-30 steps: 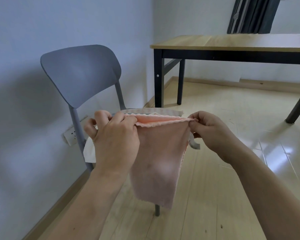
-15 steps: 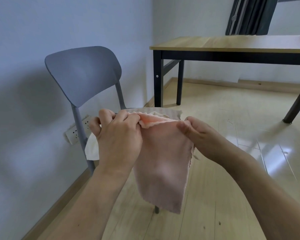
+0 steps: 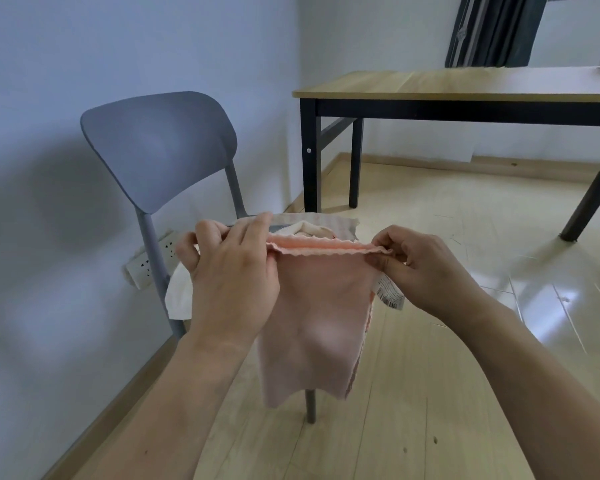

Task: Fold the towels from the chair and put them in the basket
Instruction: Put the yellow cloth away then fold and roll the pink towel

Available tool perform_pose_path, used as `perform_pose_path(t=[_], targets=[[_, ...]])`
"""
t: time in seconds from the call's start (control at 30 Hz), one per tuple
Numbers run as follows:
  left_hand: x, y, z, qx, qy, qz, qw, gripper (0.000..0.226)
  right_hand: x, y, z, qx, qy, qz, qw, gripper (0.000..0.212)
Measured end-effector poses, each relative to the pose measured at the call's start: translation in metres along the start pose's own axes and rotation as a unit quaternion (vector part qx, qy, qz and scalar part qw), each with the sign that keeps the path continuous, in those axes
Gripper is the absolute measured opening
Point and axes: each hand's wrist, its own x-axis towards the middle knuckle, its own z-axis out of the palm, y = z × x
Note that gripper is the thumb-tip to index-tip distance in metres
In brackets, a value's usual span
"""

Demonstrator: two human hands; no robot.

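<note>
A pink towel (image 3: 319, 317) hangs doubled over in front of the grey chair (image 3: 160, 147). My left hand (image 3: 232, 271) pinches its top left corner and my right hand (image 3: 416, 265) pinches its top right corner, so the top edge is stretched level between them. A white label (image 3: 390, 294) dangles below my right hand. More towels, cream and striped (image 3: 312, 228), lie on the chair seat behind the pink one, and a white one (image 3: 179, 297) hangs off the seat's left side. The basket is out of view.
A wooden table with black legs (image 3: 465, 88) stands at the back right. A wall socket (image 3: 142, 265) sits low on the left wall behind the chair. Dark curtains (image 3: 492, 29) hang at the far wall. The floor is pale wood.
My right hand slid in toward the left along the towel's top, then moved back out right. It now pinches the right corner again, with the edge pulled taut.
</note>
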Motion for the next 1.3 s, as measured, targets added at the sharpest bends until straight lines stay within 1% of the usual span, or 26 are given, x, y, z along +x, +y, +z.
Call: perform_pose_path(t=[0.1,0.2,0.3,0.37,0.43,0.5,0.53,0.6,0.63,0.7,0.8,0.9,0.97,1.03,1.1,1.13,1.2,1.27,1.3], targets=[[0.000,-0.002,0.001,0.025,-0.022,0.001,0.999,0.023,0.000,-0.001,-0.002,-0.009,-0.020,-0.009,1.000,0.015],[0.000,-0.004,0.001,0.047,-0.046,-0.005,0.998,0.017,0.000,-0.002,-0.004,-0.013,-0.035,-0.013,0.999,0.015],[0.003,-0.002,-0.002,0.091,-0.089,-0.008,0.992,0.010,0.002,-0.005,-0.010,-0.012,-0.059,-0.003,0.998,0.014],[0.011,0.001,-0.005,0.106,-0.139,-0.009,0.984,0.009,0.008,-0.009,-0.013,-0.021,-0.066,0.009,0.998,0.012],[0.029,0.000,-0.003,0.080,-0.190,-0.007,0.978,0.009,0.022,-0.015,-0.017,-0.034,-0.047,0.015,0.998,0.011],[0.058,-0.007,0.004,0.009,-0.225,-0.008,0.974,0.006,0.045,-0.021,-0.022,-0.054,-0.024,0.016,0.998,0.012],[0.076,-0.012,0.009,-0.033,-0.248,-0.016,0.968,0.007,0.060,-0.024,-0.025,-0.065,-0.011,0.016,0.998,0.012],[0.115,-0.022,0.017,-0.105,-0.279,-0.034,0.954,0.020,0.092,-0.031,-0.032,-0.068,0.020,0.020,0.997,0.011],[0.133,-0.025,0.018,-0.131,-0.278,-0.039,0.951,0.024,0.107,-0.034,-0.037,-0.048,0.034,0.026,0.998,0.010],[0.163,-0.028,0.014,-0.182,-0.246,-0.049,0.951,0.027,0.133,-0.044,-0.044,0.035,0.065,0.050,0.996,0.008],[0.188,-0.029,-0.005,-0.251,-0.159,-0.052,0.954,0.030,0.156,-0.066,-0.052,0.186,0.114,0.079,0.973,0.005],[0.191,-0.029,-0.028,-0.265,-0.074,-0.015,0.961,0.030,0.161,-0.089,-0.055,0.275,0.151,0.075,0.947,0.006],[0.182,-0.030,-0.042,-0.260,-0.052,0.015,0.964,0.030,0.153,-0.098,-0.055,0.317,0.151,0.059,0.934,0.008],[0.165,-0.033,-0.051,-0.275,-0.064,0.029,0.959,0.029,0.137,-0.098,-0.053,0.346,0.131,0.039,0.928,0.011],[0.140,-0.037,-0.052,-0.303,-0.106,0.026,0.947,0.028,0.114,-0.089,-0.046,0.328,0.106,0.048,0.937,0.012],[0.125,-0.038,-0.050,-0.319,-0.139,0.022,0.937,0.029,0.100,-0.081,-0.041,0.309,0.094,0.066,0.944,0.011],[0.093,-0.038,-0.041,-0.347,-0.241,0.015,0.906,0.030,0.072,-0.059,-0.028,0.289,0.055,0.123,0.948,0.012],[0.057,-0.034,-0.028,-0.337,-0.365,0.017,0.868,0.028,0.045,-0.035,-0.012,0.253,-0.015,0.205,0.945,0.013],[0.039,-0.031,-0.019,-0.320,-0.418,0.025,0.850,0.027,0.033,-0.021,-0.003,0.216,-0.058,0.248,0.943,0.013]])
